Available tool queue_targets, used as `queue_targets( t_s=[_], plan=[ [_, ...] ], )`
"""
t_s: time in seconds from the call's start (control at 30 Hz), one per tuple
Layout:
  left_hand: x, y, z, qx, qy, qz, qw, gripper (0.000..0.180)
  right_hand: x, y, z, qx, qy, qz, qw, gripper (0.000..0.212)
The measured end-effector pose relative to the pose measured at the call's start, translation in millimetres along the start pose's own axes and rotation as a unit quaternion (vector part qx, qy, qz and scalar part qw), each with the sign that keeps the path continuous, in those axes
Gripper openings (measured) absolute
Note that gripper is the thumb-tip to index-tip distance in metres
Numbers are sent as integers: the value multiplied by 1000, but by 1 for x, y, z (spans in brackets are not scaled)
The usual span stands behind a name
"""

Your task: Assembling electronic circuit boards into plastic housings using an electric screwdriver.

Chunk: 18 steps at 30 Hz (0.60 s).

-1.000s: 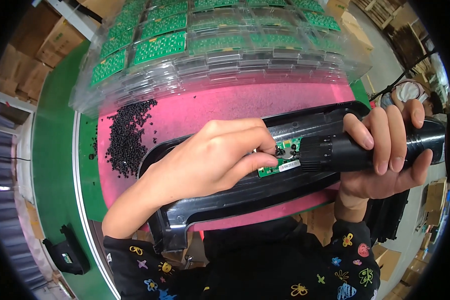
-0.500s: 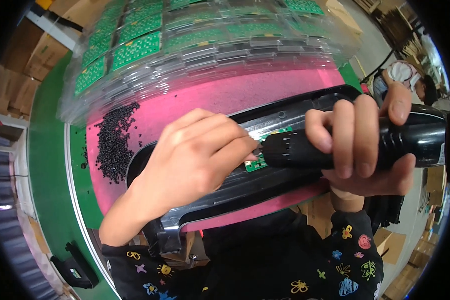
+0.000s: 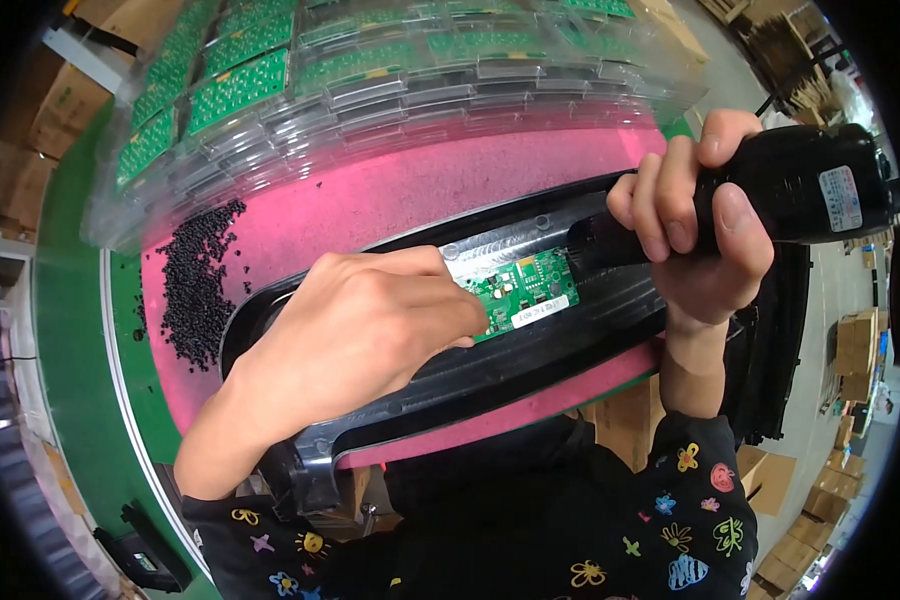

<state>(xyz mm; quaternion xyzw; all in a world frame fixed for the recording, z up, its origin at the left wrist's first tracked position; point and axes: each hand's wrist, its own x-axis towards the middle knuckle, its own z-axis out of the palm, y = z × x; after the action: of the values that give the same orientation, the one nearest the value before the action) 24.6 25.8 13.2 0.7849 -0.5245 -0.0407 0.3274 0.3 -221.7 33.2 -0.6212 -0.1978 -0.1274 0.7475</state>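
A green tabletop (image 3: 122, 290) is being covered in large part by a pink mat (image 3: 370, 205), and at its far side a stack of clear plastic trays (image 3: 390, 110) is being seen, with green boards (image 3: 235, 90) lying in rows. At the left, a heap of small black pieces (image 3: 192, 285) is being spread over the mat. A long black shell (image 3: 530, 370) is being supported in front of the body, and inside it, between the two hands, a green circuit board (image 3: 520, 290) with a white label is lying. By the right hand (image 3: 690, 220), a black cylindrical tool (image 3: 790, 185) is being gripped, its narrower end pointing toward the board's right edge. The left hand (image 3: 360, 325) is being kept with bent fingers over the board's left end; whether something is being pinched there cannot be told.
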Motion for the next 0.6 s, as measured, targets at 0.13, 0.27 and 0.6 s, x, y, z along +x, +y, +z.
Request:
queue_targets(
  t_s=[0.13, 0.27, 0.6],
  plan=[
    [-1, -2, 4, -10, -28, -9, 1000, 14, 0, 5, 1, -2, -3, -5, 1000, 26],
    [0, -2, 3, 13, -79, -16, 997, 15, 1, 7, 1, -3, -6, -4, 1000, 26],
    [-8, 0, 6, -58, -73, -112, 989, 13, 3, 9, 19, -29, 22, 54, 998, 25]
  ],
)
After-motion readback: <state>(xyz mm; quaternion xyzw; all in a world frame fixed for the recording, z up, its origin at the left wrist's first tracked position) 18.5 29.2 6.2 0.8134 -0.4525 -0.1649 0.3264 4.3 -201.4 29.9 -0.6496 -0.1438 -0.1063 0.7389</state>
